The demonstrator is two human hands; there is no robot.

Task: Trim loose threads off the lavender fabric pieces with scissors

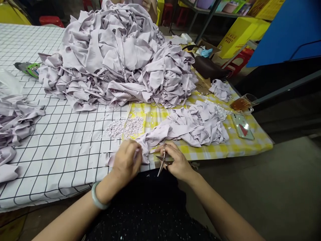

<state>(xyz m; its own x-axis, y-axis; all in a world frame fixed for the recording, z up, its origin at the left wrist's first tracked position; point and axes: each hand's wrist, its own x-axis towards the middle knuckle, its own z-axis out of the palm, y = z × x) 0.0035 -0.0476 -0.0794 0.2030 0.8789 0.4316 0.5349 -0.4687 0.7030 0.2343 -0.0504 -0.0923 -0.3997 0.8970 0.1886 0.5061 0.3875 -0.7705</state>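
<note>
Left hand (127, 160) narrow around lilac cloth (144, 146), right hand (178, 163) round scissors (161, 167), fabric heap (120, 53) beyond, phone (241, 126) rightward

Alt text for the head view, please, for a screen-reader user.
Two bare hands work at a table edge: the left hand at pale lilac fabric, the right hand holding small scissors. Beyond them lie scattered clippings and a large fabric heap; a phone and a glass of amber liquid sit at right.
</note>
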